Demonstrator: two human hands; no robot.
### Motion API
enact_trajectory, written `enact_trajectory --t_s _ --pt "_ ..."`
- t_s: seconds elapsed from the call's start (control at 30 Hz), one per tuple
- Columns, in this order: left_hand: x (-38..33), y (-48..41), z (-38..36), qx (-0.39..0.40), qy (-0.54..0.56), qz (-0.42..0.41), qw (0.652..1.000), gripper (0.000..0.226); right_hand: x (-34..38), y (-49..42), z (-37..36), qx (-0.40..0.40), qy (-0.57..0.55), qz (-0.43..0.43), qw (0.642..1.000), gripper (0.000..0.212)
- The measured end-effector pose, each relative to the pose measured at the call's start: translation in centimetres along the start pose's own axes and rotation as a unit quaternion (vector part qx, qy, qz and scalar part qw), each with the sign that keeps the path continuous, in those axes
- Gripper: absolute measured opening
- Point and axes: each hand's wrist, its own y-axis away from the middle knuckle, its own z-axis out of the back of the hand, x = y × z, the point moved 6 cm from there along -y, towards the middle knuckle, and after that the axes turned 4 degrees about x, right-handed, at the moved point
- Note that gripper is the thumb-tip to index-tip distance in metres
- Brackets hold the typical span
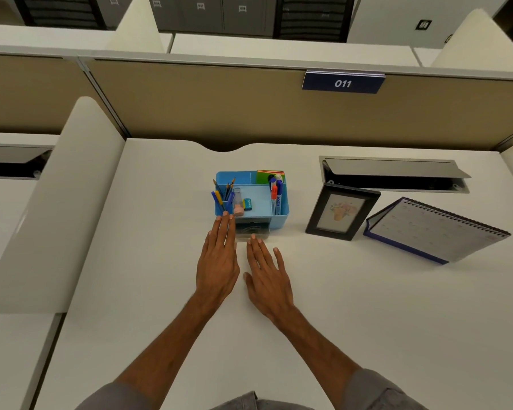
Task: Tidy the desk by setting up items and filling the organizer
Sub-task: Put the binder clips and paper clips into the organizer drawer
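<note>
A light blue desk organizer (282,216) stands in the middle of the white desk (166,220). It holds pencils and pens (223,193) at its left, markers (276,193) at its right, a green sticky-note pad (266,176) at the back and an eraser (247,203) in the centre. Its clear front drawer (253,232) sticks out a little. My left hand (218,261) lies flat, fingertips touching the organizer's front left corner. My right hand (268,272) is flat too, fingertips against the drawer front. Neither hand holds anything.
A black picture frame (342,211) stands to the right of the organizer. A spiral desk calendar (436,229) sits further right. Behind them an open cable hatch (394,174) is set in the desk. A tan partition (190,108) with a "011" sign (343,83) closes the back.
</note>
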Motion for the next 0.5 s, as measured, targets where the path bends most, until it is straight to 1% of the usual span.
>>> enact_trajectory --t_s 0.17,0.5 --pt "0.2 -0.1 -0.1 -0.019 -0.001 -0.002 1.0 0.069 -0.2 -1.0 0.5 0.006 0.0 -0.008 1.0 0.072" --pt "0.6 -0.1 -0.3 -0.015 -0.008 -0.002 1.0 0.07 -0.3 -2.7 1.4 0.028 0.006 -0.015 0.999 0.072"
